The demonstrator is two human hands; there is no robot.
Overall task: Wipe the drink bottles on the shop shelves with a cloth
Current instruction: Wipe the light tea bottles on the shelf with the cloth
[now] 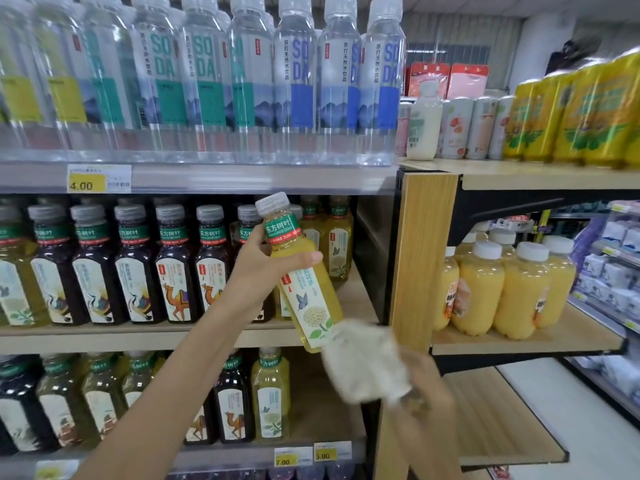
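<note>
A person's left hand (265, 263) grips a yellow tea bottle (306, 296), tilted in front of the middle shelf (156, 336), while the blurred right hand (427, 386) clutches a white cloth (363, 365) against the bottle's base.

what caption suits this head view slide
Left hand holds a tilted tea bottle; right hand holds a cloth at its base.

this is a shop, a small grocery or convenience store. long shelves (242, 178) carry the same drink many times over, labels facing out: clear soda water bottles (294, 81) on top, dark and yellow tea bottles (173, 271) below. price tags (99, 178) reading 4.00, 7.00 and 5.00 sit on the shelf edges. a wood-faced rack (422, 258) just beside holds orange juice bottles (481, 289) and yellow cans (571, 112).
</note>
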